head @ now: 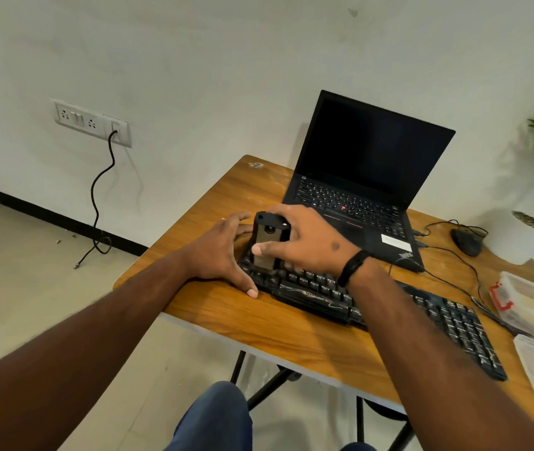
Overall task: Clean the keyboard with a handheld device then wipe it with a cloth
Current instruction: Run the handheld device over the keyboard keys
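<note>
Black keyboard (373, 307) lay on the counter (259, 330) just before the laptop (363, 177), the right hand (304, 242) grasping the device (267, 244) over its left end, left hand (223, 252) relaxed beside it, so cleaning looked underway, wiping undone, no cloth visible.

A glossy black rectangular plastic keyboard (389, 307) with white key legends lies on an orange-brown wood-grain tabletop (213, 307). At 12 o'clock from it stands a matte black laptop (366, 177) with one red dot among its keys. At 3 o'clock, a clear plastic box (532, 304) carries a red clip.
</note>
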`<state>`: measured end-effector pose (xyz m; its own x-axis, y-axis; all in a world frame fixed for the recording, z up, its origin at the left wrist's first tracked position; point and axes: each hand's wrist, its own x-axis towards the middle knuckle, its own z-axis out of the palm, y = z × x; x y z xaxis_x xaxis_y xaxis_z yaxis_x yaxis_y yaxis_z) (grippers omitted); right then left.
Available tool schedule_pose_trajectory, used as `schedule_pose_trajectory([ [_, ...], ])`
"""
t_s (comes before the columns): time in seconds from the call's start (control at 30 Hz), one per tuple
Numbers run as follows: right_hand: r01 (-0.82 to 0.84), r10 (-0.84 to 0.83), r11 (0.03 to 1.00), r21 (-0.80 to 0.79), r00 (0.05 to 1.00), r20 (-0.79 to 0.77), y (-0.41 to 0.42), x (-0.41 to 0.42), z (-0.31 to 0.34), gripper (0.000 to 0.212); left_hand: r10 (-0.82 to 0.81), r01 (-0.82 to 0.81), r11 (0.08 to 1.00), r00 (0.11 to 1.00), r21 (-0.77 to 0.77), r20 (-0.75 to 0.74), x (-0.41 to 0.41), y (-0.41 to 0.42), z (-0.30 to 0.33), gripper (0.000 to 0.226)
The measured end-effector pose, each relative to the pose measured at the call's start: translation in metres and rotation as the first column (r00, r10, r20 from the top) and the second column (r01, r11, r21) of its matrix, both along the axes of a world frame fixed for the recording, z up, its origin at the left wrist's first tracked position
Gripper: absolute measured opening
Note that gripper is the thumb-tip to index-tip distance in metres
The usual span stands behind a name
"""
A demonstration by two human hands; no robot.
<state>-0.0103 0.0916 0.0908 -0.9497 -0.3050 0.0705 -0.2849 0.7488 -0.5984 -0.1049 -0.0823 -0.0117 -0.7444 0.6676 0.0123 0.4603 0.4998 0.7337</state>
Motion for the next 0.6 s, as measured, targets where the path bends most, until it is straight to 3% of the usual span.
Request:
schedule_pose_trajectory([
  [0.1,0.024,-0.025,1.0,0.012,0.999,0.027,0.003,0.007,-0.008,0.026,-0.005,0.005,1.0,1.0,-0.001,0.002,-0.001,-0.001,-0.001,0.151],
  [0.2,0.148,-0.129,0.983,0.113,0.98,-0.153,0.012,0.006,-0.006,0.021,-0.016,0.016,1.0,1.0,0.011,-0.008,-0.001,-0.001,-0.002,0.151],
  [0.33,0.068,-0.068,0.998,-0.018,0.997,-0.037,0.009,0.011,-0.019,0.024,-0.015,0.015,1.0,1.0,0.009,-0.002,-0.001,-0.001,0.0,0.15],
  [0.43,0.235,-0.218,0.971,0.05,0.95,-0.226,0.011,0.008,-0.025,0.03,-0.016,0.016,1.0,1.0,0.002,-0.008,-0.001,-0.002,0.0,0.153],
  [0.53,0.146,-0.161,0.983,-0.116,0.978,-0.131,0.008,0.01,-0.028,0.028,-0.014,0.014,1.0,1.0,0.006,0.004,0.002,-0.001,0.001,0.152],
  [0.6,0.153,-0.163,0.985,-0.078,0.976,-0.144,0.005,0.011,-0.033,0.028,-0.013,0.013,1.0,1.0,0.002,0.005,0.002,-0.002,0.002,0.154],
])
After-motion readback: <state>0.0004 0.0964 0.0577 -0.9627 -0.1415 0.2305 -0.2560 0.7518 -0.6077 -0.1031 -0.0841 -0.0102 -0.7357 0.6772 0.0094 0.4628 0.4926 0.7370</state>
